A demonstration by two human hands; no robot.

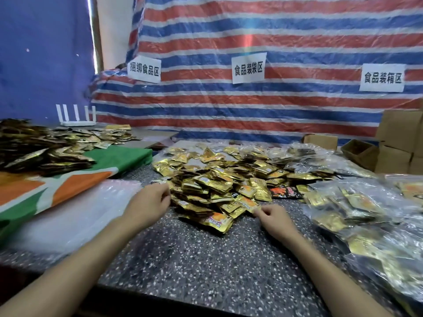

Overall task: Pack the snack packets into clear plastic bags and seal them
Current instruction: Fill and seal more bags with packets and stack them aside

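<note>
- snack packets (217,179): shiny gold foil, heaped on the tabletop (183,259) just past the fingers (265,211)
- right hand (274,218) pinches a gold packet (255,208); left hand (151,200) fingers curled, can't tell if holding anything
- clear plastic bags (366,225) right of the fingers, stuffed with packets

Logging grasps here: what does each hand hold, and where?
Right hand pinches a gold packet by its near corner; left hand is curled, contents unclear.

We see snack packets (212,186) of glossy, crinkled gold foil, clear plastic bags (366,216) shiny and wrinkled, a tabletop (206,259) of smooth speckled stone, a tarp (251,106) of woven striped plastic, and boxes (398,133) of matt brown cardboard.
</note>
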